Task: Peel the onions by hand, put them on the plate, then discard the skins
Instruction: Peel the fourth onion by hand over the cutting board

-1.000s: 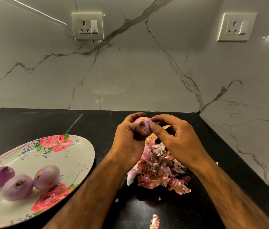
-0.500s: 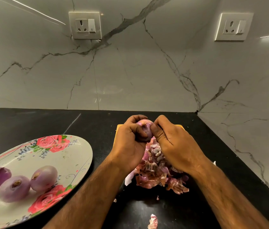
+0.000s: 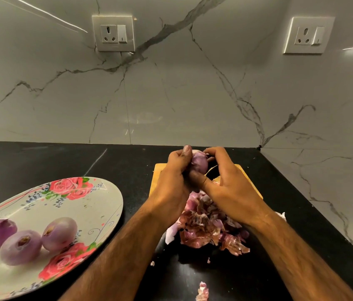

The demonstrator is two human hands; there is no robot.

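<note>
The left hand [image 3: 173, 181] is curled round a small purple onion [image 3: 199, 162], cradling it from the left with the thumb tip raised beside its top; the right hand [image 3: 232, 190] closes on it from the other side, fingers hooked over the crown and thumb pressed toward the lower end; whether those fingers pinch a loose strip of skin I cannot tell, since they hide that side. The onion sits between the two hands and touches both, held in the air with its long axis roughly upright and tipped a little away from the person; what shows of it is smooth and glossy, so the peeling looks nearly done. Directly below lies a heap of papery pink-brown onion skins [image 3: 206, 227], spilling off the near edge of a pale wooden cutting board [image 3: 158, 172] onto the black stone counter [image 3: 41, 161]; one stray scrap of skin [image 3: 202, 291] lies nearer the person. The move ahead turns on the oval white plate with red roses [image 3: 97, 205], which lies well apart to the left; the left hand is the nearer one, so it is probably the one to carry the onion across. Three peeled purple onions [image 3: 20, 247] already rest close together on the plate's near-left part, leaving bare room toward its right rim. The skins are not yet discarded.
</note>
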